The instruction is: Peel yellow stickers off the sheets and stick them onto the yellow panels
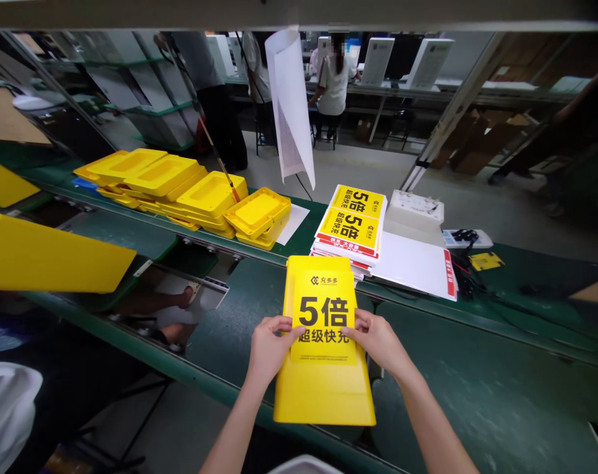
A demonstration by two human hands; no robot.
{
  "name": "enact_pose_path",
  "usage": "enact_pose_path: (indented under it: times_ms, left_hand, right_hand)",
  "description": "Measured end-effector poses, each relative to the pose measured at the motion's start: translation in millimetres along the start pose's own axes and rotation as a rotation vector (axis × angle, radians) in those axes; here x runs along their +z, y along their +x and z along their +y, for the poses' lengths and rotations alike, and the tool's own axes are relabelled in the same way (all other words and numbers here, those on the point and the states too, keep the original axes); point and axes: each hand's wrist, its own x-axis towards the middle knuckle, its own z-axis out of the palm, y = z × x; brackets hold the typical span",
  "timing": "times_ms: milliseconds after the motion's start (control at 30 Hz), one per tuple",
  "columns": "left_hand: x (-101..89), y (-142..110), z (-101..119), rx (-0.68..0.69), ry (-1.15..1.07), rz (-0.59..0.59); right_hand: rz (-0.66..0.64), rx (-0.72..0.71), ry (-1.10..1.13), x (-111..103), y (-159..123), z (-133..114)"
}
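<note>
A yellow plastic housing lies before me on the green conveyor, its smooth face up. Over its upper part is a yellow printed label with a black "5倍" and smaller black characters. My left hand pinches the label's left edge, thumb on top. On the opposite edge, my right hand grips it the same way, thumb near the lower characters. Whether the label is stuck to the housing or only rests on it, I cannot tell. Beyond the housing sits a stack of matching printed sheets.
Yellow plastic trays are piled at the back left, with a screwdriver hanging above them. A white sheet hangs ahead. Right of the stack are a white box and dark cables. Large yellow panels jut in at left.
</note>
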Motion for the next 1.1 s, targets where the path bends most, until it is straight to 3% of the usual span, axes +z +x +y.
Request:
enact_pose_path:
  times_ms: [700,967,1033,1100]
  left_hand:
    - [-0.1,1.3,-5.6,0.012,0.035,0.007]
    - [-4.1,0.1,-7.4,0.107,0.145,0.004]
    - [-6.8,-2.1,-4.3,0.057,0.112,-0.025]
    - [-8.4,-7.4,2.3,-0.047,0.055,-0.075]
  right_hand:
    - [0.039,-0.009,-0.132,2.4,-0.3,1.6]
    - [0.312,-0.153,-0.449,10.2,-24.5,5.7]
    - [0.416,-0.182,-0.493,16.6,-34.0,7.3]
    - [0.379,-0.242,-0.559,26.8,-44.1,8.8]
